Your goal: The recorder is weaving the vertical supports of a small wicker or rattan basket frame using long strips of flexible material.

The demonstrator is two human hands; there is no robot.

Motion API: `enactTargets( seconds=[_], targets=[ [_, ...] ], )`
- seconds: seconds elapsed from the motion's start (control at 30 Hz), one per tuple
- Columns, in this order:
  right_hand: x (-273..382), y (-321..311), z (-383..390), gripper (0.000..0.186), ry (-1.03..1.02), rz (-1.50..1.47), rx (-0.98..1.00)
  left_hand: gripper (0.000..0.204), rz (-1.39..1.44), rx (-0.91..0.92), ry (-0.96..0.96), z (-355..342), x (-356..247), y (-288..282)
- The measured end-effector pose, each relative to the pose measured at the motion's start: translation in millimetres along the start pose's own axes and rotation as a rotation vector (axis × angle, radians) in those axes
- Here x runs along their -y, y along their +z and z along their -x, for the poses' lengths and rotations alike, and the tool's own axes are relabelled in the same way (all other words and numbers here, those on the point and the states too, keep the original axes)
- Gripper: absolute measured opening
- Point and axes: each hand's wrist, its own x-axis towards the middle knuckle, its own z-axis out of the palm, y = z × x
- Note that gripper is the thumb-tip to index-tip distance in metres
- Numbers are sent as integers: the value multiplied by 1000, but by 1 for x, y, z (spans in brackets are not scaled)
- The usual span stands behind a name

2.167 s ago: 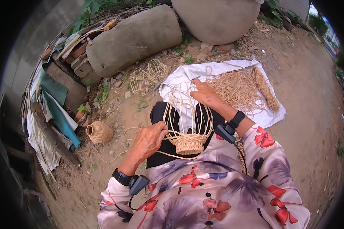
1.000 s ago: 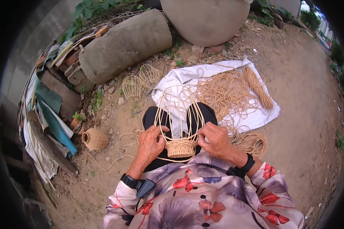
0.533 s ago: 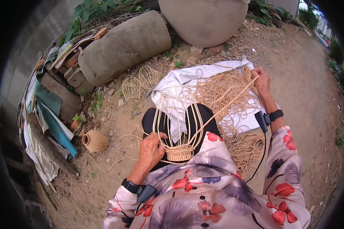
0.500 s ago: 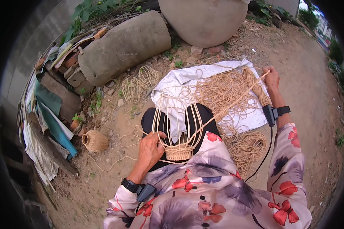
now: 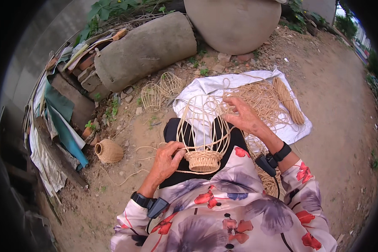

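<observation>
A half-woven basket [image 5: 203,161] rests in my lap, its small braided band at the near end and thin bare stakes rising from it into an open cage. My left hand [image 5: 169,161] is closed on the band's left edge, thumb and fingers pinching there. At the cage's right side, near its far end, my right hand [image 5: 244,117] has thumb and forefinger apart, close to the stakes; no cord shows clearly in it. Loose tan cord [image 5: 256,94] lies tangled on a white sheet [image 5: 300,126] beyond that hand, beside a tied cord bundle [image 5: 287,101].
Two bare cage frames [image 5: 152,97] stand on the dirt ahead. A finished small woven basket [image 5: 109,151] lies on its side at left. Behind are a concrete cylinder [image 5: 147,50] and a big rounded jar [image 5: 233,25]. Boards and a teal sheet [image 5: 61,101] line the left.
My right hand has come in from the far right, where it held a cord pulled taut, to the cage's right side. My left hand stays at the band.
</observation>
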Motion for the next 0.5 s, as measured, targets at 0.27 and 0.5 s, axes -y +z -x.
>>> enactTargets(
  seconds=[0.27,0.5],
  targets=[
    [24,53,-44,60,250,134,143,13,-167,-81,249,2,3,-1],
    [18,54,-35,63,85,-2,157,10,-253,-178,150,7,4,-37]
  ],
)
